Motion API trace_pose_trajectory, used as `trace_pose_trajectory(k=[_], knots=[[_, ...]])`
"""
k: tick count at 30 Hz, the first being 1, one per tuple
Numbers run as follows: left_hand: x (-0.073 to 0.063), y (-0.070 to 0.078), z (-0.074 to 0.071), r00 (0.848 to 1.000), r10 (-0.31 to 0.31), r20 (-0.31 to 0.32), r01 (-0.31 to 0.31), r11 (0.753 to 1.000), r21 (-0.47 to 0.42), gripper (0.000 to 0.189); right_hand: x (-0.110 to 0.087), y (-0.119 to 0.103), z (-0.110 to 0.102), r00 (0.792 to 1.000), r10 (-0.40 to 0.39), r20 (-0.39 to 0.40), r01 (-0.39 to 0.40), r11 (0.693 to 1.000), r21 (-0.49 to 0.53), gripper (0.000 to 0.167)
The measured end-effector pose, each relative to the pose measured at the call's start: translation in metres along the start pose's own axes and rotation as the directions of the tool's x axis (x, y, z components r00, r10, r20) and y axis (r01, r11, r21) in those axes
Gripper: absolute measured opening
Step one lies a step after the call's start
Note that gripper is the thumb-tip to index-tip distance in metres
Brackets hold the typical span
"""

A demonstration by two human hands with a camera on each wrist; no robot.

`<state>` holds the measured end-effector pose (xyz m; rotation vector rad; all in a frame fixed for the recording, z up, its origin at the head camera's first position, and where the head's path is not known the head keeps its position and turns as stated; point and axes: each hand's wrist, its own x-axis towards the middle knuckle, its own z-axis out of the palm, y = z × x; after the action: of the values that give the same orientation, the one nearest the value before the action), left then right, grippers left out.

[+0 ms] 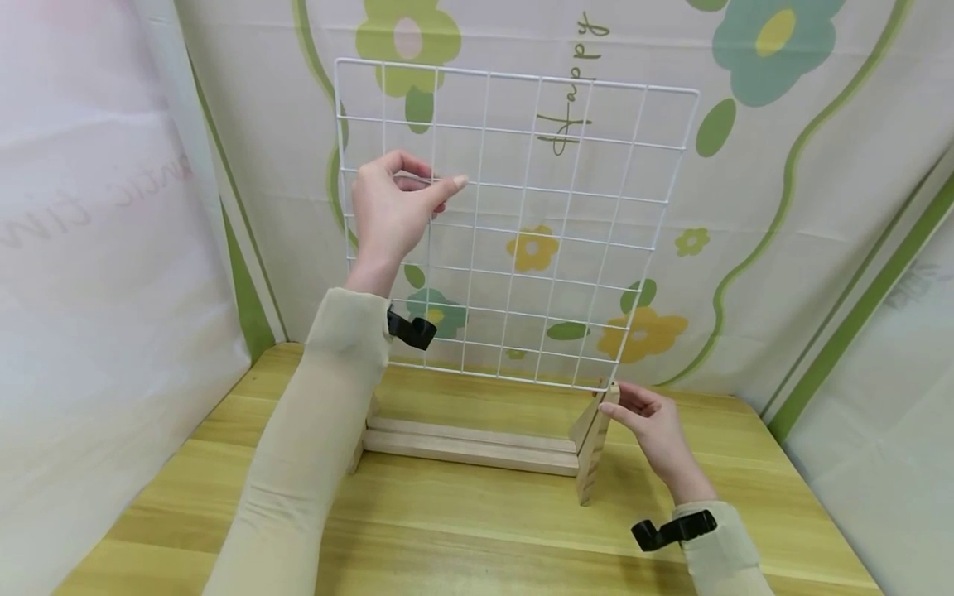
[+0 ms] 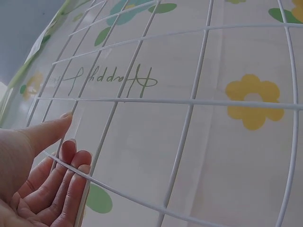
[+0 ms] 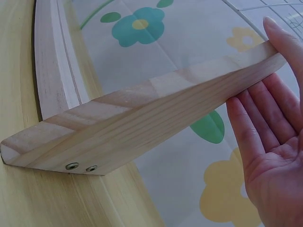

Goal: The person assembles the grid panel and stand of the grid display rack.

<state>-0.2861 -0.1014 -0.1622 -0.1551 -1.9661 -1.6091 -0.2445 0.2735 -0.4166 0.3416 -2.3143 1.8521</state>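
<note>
A white wire grid panel [image 1: 540,78] stands tilted above a pale wooden stand [image 1: 469,457]. My left hand [image 1: 391,211] grips the panel's wires near its left side, with the fingers curled behind them in the left wrist view and the thumb in front. At the lower right, my right hand [image 1: 662,434] holds the top end of the stand's right upright [image 3: 142,113] between thumb and fingers. The panel's bottom right corner overlaps that upright's top in the head view. My left sleeve hides most of the stand's left upright.
The stand rests on a wood-grain table [image 1: 462,530]. Behind it hangs a pale cloth [image 1: 701,273] printed with flowers, and more cloth closes off both sides. Two round metal fasteners [image 3: 72,166] show low on the right upright. A black wrist mount [image 1: 674,530] sits on each sleeve.
</note>
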Motion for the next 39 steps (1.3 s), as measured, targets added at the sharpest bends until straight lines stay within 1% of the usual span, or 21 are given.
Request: trace_pose_trajectory(k=[6, 11, 13, 18, 22, 29, 31, 35, 39], knots=[[-0.008, -0.001, -0.002, 1.000, 0.020, -0.015, -0.021, 1.000, -0.013, 0.043, -0.001, 0.000, 0.000, 1.000, 0.016, -0.005, -0.016, 1.000, -0.008, 0.050], [-0.013, -0.004, -0.003, 0.997, 0.066, -0.030, -0.067, 0.997, -0.049, 0.040, 0.000, 0.001, -0.001, 0.999, -0.027, 0.028, 0.027, 0.999, 0.022, 0.046], [-0.015, -0.006, -0.004, 0.997, 0.071, -0.029, -0.073, 0.994, -0.076, 0.038, 0.000, 0.002, -0.002, 0.998, -0.045, 0.044, 0.043, 0.998, 0.039, 0.044], [-0.020, -0.010, -0.009, 0.998, 0.061, -0.014, -0.063, 0.989, -0.132, 0.034, 0.001, 0.002, -0.002, 0.997, -0.054, 0.047, 0.052, 0.997, 0.057, 0.043], [-0.025, -0.013, -0.012, 0.999, 0.051, -0.003, -0.051, 0.988, -0.144, 0.032, 0.002, 0.002, -0.002, 0.997, -0.051, 0.053, 0.048, 0.997, 0.065, 0.044], [-0.037, -0.022, -0.013, 1.000, 0.025, -0.001, -0.024, 0.988, -0.154, 0.031, -0.001, 0.003, -0.003, 1.000, -0.005, 0.025, 0.004, 1.000, 0.014, 0.048], [-0.040, -0.025, -0.011, 0.999, 0.033, 0.002, -0.033, 0.989, -0.143, 0.031, -0.001, 0.003, -0.003, 1.000, 0.003, 0.015, -0.003, 1.000, 0.000, 0.049], [-0.048, -0.029, -0.008, 0.998, 0.060, 0.014, -0.058, 0.993, -0.106, 0.031, -0.001, 0.002, -0.004, 1.000, -0.005, 0.009, 0.005, 1.000, 0.007, 0.047], [-0.055, -0.032, -0.006, 0.997, 0.077, 0.001, -0.077, 0.992, -0.099, 0.031, -0.001, 0.000, -0.003, 1.000, -0.017, 0.018, 0.016, 1.000, 0.023, 0.046]])
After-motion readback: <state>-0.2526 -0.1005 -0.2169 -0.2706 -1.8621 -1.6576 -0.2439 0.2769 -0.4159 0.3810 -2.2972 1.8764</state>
